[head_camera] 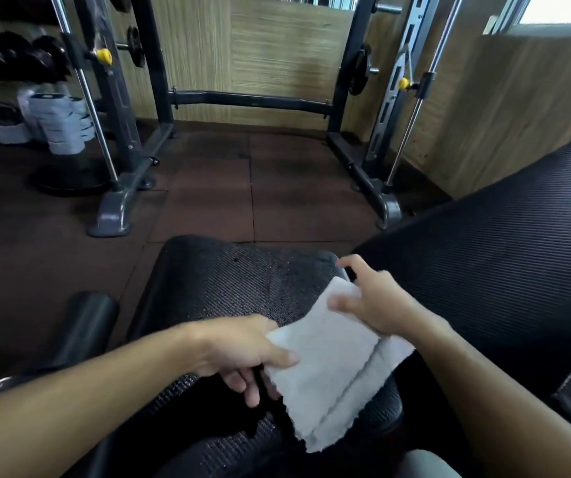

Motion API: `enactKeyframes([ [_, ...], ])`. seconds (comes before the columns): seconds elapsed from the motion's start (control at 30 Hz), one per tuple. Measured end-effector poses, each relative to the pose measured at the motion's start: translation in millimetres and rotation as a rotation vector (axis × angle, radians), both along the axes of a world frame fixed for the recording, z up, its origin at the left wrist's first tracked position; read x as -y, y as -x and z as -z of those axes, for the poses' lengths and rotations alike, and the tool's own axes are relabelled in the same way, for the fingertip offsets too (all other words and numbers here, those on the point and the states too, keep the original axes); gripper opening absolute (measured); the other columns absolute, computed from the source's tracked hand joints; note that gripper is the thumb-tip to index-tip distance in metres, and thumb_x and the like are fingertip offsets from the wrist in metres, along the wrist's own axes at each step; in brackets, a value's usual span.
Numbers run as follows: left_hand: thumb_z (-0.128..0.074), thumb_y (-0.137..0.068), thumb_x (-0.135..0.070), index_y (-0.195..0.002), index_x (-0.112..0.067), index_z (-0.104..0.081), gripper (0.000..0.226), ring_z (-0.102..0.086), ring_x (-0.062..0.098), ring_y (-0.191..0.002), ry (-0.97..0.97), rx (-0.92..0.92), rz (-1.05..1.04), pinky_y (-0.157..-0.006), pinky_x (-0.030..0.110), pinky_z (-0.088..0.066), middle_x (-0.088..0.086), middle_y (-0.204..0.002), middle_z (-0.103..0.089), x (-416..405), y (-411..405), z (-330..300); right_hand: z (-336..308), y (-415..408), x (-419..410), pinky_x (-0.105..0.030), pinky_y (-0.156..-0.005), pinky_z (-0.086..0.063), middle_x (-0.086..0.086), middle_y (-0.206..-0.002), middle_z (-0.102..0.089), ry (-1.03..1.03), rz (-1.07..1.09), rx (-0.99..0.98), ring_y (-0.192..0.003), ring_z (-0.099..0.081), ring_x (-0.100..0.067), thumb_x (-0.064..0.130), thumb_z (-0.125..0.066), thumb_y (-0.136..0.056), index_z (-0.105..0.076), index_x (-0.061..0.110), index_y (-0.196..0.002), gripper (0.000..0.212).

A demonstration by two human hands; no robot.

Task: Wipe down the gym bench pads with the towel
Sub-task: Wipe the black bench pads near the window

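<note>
Towel (332,367): pale grey, folded into about 2 layers, thin and limp; I judge it light, soft and not at all fragile, likely to sag wherever it is not supported.
Left grip (242,353): the left hand pinches the towel's near-left edge, thumb on top and fingers curled underneath.
Right grip (373,301): the right hand holds the far-right corner, thumb on the cloth; the fingers are blurred, so how far they wrap I cannot tell exactly.
Towel relative to the grips: it spans between the 2 hands, with a loose tail hanging below and to the right of the left grip.
Seat pad (228,281): dark, textured, directly beneath the towel; whether the cloth touches it yet is unclear.
Back pad (504,243): ribbed, black, tilted up just right of the right grip.
Where to hold: I would bunch the cloth under 1 flat palm for wiping; held only by the edges it would fold over itself.
Roller pad (87,322): left of the left grip, apart from the towel.
</note>
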State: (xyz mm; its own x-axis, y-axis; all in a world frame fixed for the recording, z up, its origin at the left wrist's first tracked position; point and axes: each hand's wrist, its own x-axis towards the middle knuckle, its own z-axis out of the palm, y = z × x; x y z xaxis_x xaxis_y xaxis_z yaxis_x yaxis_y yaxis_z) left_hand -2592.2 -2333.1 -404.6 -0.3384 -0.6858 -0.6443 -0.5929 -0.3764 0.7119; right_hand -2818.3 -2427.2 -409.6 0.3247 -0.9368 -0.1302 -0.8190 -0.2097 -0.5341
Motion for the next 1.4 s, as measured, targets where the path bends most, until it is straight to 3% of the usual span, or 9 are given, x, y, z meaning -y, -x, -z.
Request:
enactKeyframes([
  [0.13,-0.051,-0.101,-0.037,-0.107,-0.014,-0.055,0.024,-0.056,0.013,-0.045,0.137,0.105,-0.026,-0.041,0.019,-0.031,0.013,-0.087,-0.075,12,-17,-9,0,-32,22,-0.045,-0.085,-0.052,-0.004,-0.111,-0.065,0.248,-0.181,-0.129,-0.097,-0.064,-0.030,0.049,-0.065,-0.095,-0.038,0.035,-0.141,0.055],
  [0.33,-0.050,-0.095,-0.056,-0.098,-0.028,-0.042,0.029,-0.053,0.013,-0.043,0.276,0.408,-0.109,-0.047,0.026,-0.041,0.003,-0.068,-0.071,4,-36,2,41,-49,24,-0.043,-0.066,-0.052,-0.004,-0.109,-0.064,0.629,-0.153,-0.216,-0.088,-0.066,-0.035,0.048,-0.051,-0.095,-0.048,0.024,-0.134,0.045],
  [0.43,-0.050,-0.090,-0.060,-0.096,-0.035,-0.044,0.027,-0.061,0.007,-0.070,0.659,0.571,-0.305,-0.065,0.032,-0.049,-0.006,-0.078,-0.066,12,-55,6,27,-44,0,-0.051,-0.090,-0.050,-0.011,-0.135,-0.057,0.697,-0.017,-0.069,-0.115,-0.058,-0.037,0.047,-0.059,-0.094,-0.059,0.019,-0.128,0.044],
  [0.5,-0.039,-0.088,-0.067,-0.109,-0.036,-0.054,0.040,-0.060,0.009,-0.101,0.782,0.625,-0.249,-0.087,0.036,-0.050,-0.014,-0.110,-0.065,14,-64,11,19,-48,-26,-0.057,-0.109,-0.035,-0.007,-0.159,-0.033,0.403,-0.025,-0.072,-0.144,-0.034,-0.035,0.067,-0.044,-0.094,-0.044,0.029,-0.145,0.064],
  [0.57,-0.023,-0.087,-0.076,-0.144,-0.047,-0.032,0.064,-0.024,0.021,-0.146,0.668,0.818,-0.009,-0.116,0.046,-0.029,-0.012,-0.161,-0.021,12,-67,19,31,-63,-48,-0.072,-0.110,-0.020,-0.007,-0.168,-0.013,0.253,-0.085,-0.214,-0.152,-0.010,-0.043,0.083,-0.019,-0.087,-0.024,0.037,-0.154,0.081],
  [0.67,-0.019,-0.088,-0.078,-0.144,-0.060,0.019,0.070,0.024,0.028,-0.148,0.367,0.853,0.154,-0.120,0.058,-0.007,-0.018,-0.154,0.037,14,-74,32,57,-76,-63,-0.086,-0.095,-0.023,-0.017,-0.161,-0.033,0.199,-0.101,-0.300,-0.144,-0.025,-0.058,0.084,-0.026,-0.088,-0.041,0.030,-0.151,0.084],
  [0.77,-0.011,-0.071,-0.088,-0.131,-0.072,0.025,0.072,0.025,0.026,-0.147,0.312,0.811,0.188,-0.121,0.055,-0.011,-0.023,-0.151,0.039,19,-77,25,63,-74,-56,-0.087,-0.094,-0.024,-0.019,-0.158,-0.039,0.240,-0.070,-0.265,-0.142,-0.029,-0.058,0.082,-0.032,-0.089,-0.048,0.025,-0.149,0.084],
  [1.1,-0.054,-0.086,-0.066,-0.138,-0.072,0.008,0.081,0.025,0.024,-0.147,0.279,0.742,0.107,-0.119,0.061,-0.016,-0.032,-0.152,0.031,25,-82,24,57,-73,-54,-0.088,-0.100,-0.012,-0.022,-0.165,-0.022,0.206,-0.080,-0.204,-0.148,-0.011,-0.058,0.079,-0.036,-0.091,-0.039,0.023,-0.156,0.086],
  [1.4,-0.052,-0.088,-0.067,-0.140,-0.068,0.008,0.080,0.030,0.026,-0.146,0.212,0.737,0.099,-0.115,0.066,-0.011,-0.027,-0.153,0.034,28,-75,16,34,-89,-55,-0.087,-0.099,-0.012,-0.019,-0.165,-0.025,0.029,-0.006,-0.298,-0.148,-0.011,-0.058,0.069,-0.043,-0.088,-0.043,0.025,-0.153,0.079],
])
